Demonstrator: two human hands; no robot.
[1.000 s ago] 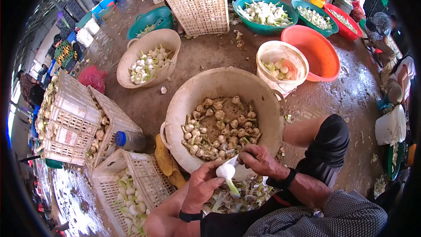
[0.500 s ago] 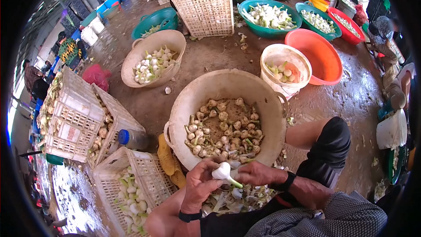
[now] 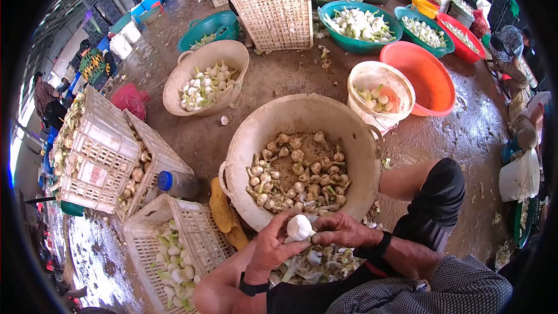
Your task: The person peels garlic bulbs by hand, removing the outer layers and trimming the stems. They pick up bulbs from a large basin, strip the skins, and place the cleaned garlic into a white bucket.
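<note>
A clean white garlic bulb (image 3: 300, 228) is held in my left hand (image 3: 273, 244), its fingers and thumb wrapped round the bulb's left side. From the right, my right hand (image 3: 344, 230) pinches against the same bulb with curled fingers; its fingertips are partly hidden. Just beyond both hands stands a large beige tub (image 3: 244, 157) with unpeeled, soil-stained garlic bulbs (image 3: 299, 177) on its bottom. Below my hands, between my legs, lies a heap of peeled skins and leaf scraps (image 3: 314, 264).
At left, a white crate (image 3: 197, 227) holds peeled garlic beside yellow gloves (image 3: 221, 209) and a blue-lidded jar (image 3: 177, 183). Ahead stand a beige basin (image 3: 174, 81), a white bucket (image 3: 381, 96) and an orange tub (image 3: 418, 78). Stacked crates (image 3: 104, 139) stand further left. Other people sit around the edges.
The bulb has turned in my hands: its green stem pointed right and down before and is now out of sight. My right hand has moved slightly. The tub's contents look the same.
</note>
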